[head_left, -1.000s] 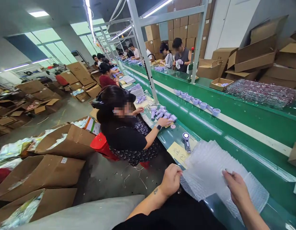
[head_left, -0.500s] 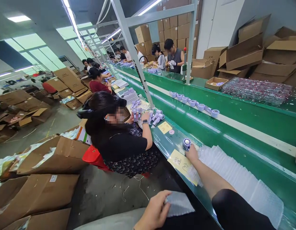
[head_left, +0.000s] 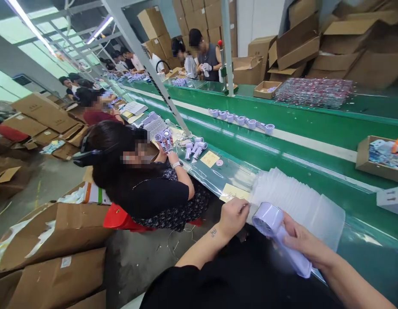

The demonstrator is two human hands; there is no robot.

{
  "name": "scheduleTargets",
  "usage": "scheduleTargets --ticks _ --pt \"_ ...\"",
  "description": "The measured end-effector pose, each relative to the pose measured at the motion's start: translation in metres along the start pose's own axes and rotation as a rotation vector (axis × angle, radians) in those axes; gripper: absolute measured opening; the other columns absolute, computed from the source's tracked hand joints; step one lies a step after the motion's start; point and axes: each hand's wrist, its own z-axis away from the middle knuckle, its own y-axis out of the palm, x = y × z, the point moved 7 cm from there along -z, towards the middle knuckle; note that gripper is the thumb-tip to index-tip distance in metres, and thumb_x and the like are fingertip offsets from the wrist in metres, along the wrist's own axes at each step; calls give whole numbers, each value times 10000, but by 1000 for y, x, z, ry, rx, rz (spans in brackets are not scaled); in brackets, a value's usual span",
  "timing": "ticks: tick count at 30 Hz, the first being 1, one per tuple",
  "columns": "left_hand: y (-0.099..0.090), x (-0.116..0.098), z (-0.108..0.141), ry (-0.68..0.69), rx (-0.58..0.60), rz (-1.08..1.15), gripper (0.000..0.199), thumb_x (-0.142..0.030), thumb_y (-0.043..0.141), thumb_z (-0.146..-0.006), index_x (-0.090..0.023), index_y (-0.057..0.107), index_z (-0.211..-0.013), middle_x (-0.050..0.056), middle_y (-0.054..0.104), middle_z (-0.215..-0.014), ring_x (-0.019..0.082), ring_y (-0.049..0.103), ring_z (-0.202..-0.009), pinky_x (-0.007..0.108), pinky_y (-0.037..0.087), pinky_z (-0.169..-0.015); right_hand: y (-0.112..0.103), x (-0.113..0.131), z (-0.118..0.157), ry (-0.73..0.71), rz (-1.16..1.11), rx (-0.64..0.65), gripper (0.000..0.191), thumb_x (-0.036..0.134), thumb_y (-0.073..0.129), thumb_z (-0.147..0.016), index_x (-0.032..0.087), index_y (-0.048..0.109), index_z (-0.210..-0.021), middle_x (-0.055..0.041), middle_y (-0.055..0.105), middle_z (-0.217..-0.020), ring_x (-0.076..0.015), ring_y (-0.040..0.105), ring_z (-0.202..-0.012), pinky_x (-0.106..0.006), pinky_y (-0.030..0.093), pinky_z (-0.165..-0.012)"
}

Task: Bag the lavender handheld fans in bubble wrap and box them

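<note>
A light purple handheld fan (head_left: 268,219) lies in my right hand (head_left: 298,240), its round head toward my left hand and its handle slanting down to the right. My left hand (head_left: 233,218) is closed in a pinch beside the fan head, on the edge of a clear bubble-wrap bag (head_left: 250,211). Most of that bag is hard to make out against the dark clothing. Just beyond both hands, a fanned-out stack of bubble-wrap bags (head_left: 292,201) rests on the green bench (head_left: 372,257).
A yellow handwritten note (head_left: 231,192) lies left of the stack. On the left sits a co-worker (head_left: 160,189), hands on purple fans. Several fans (head_left: 240,120) lie along the conveyor's white strip (head_left: 302,143). A parts box (head_left: 379,161) stands right; cartons (head_left: 54,240) fill the floor at left.
My right hand has lifted the fan off the bench and brought it close to me. My left hand has come up beside it with the bag. The view has turned right.
</note>
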Motion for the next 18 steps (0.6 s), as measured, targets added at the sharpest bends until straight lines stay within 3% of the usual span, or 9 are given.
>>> scheduleTargets --ticks 3,8,13,18 --pt "28 -29 -7 130 18 32 153 -230 498 -862 -172 633 -819 36 647 -729 127 595 -688 239 471 -659 -10 -7 26 -103 -5 -150 920 429 725 -680 268 156 -1384 -28 598 -908 -152 564 -719 -265 451 -626" --pt "56 -66 -10 258 -43 -81 177 -220 477 -866 -158 620 -782 35 619 -656 125 575 -606 241 465 -602 -44 -19 88 -115 74 -455 1068 348 744 -682 293 -31 -1415 -12 628 -899 -182 588 -803 -302 457 -735" --pt "85 -108 -7 388 10 -27 174 -219 480 -872 -151 615 -785 38 627 -651 118 573 -592 234 461 -591 -39 -21 124 -114 -158 -488 1152 404 775 -615 287 -41 -1420 -13 630 -853 -182 608 -692 -287 472 -600" --pt "109 -140 -6 316 141 235 166 -269 526 -858 -142 621 -806 26 635 -677 98 566 -581 216 469 -592 -40 -23 145 -127 -275 -441 931 369 775 -620 268 245 -1379 -42 625 -921 -149 600 -692 -247 469 -586"
